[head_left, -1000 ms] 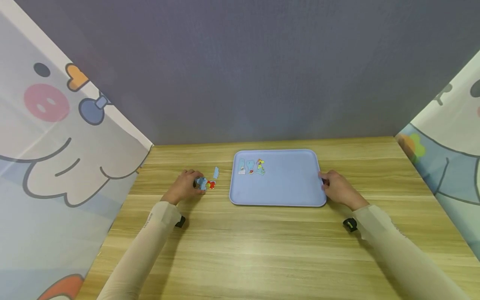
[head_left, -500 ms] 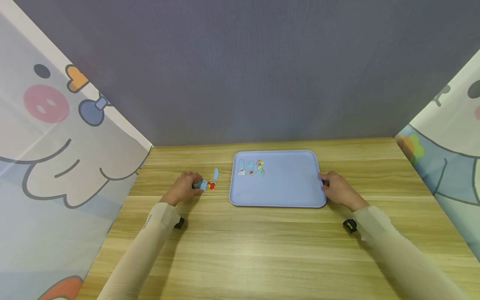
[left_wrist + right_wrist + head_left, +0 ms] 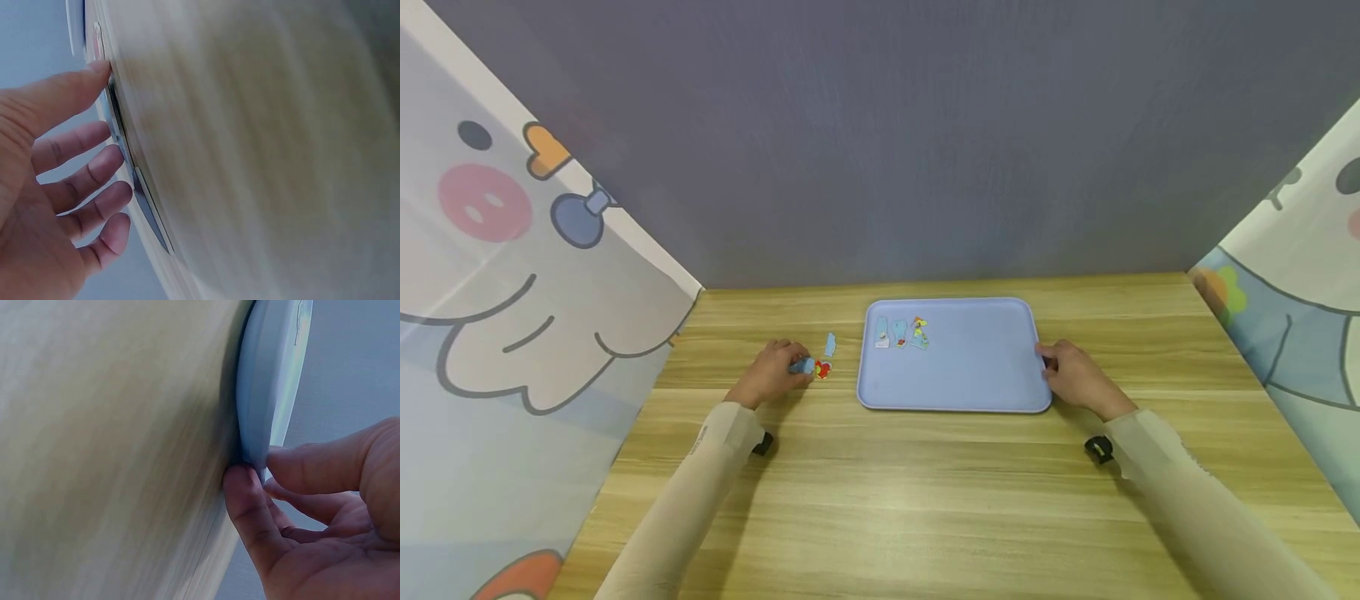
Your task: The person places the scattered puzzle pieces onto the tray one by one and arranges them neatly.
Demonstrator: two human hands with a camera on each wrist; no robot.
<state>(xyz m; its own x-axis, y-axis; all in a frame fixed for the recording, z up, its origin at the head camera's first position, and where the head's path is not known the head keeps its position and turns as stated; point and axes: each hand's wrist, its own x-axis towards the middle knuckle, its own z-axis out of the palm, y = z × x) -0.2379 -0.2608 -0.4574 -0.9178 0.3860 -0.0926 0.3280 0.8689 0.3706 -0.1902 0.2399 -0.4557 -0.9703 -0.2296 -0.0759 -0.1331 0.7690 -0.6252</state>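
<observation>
My left hand (image 3: 772, 372) is low over the table on the left, its fingertips touching a light-blue puzzle piece (image 3: 803, 366), partly hidden by the hand. In the left wrist view the thumb stands apart from the loosely bent fingers (image 3: 100, 172), and flat pieces lie along the tips. Beside that piece is a red and yellow one (image 3: 823, 370); a narrow blue piece (image 3: 831, 344) lies just beyond. At the other side, my right hand (image 3: 1073, 377) pinches the right rim of a pale blue tray (image 3: 970, 358) between thumb and forefinger, as the right wrist view shows.
Several light-blue, red and yellow pieces (image 3: 900, 332) lie in a row at the tray's upper left corner. A grey partition (image 3: 940, 150) rises behind the wood-grain table (image 3: 910, 500). Cartoon-printed cloths (image 3: 550, 333) flank both sides.
The light-blue piece under my left hand has shifted and turned slightly, showing less beyond the fingers than a second ago. The right hand and tray keep their place.
</observation>
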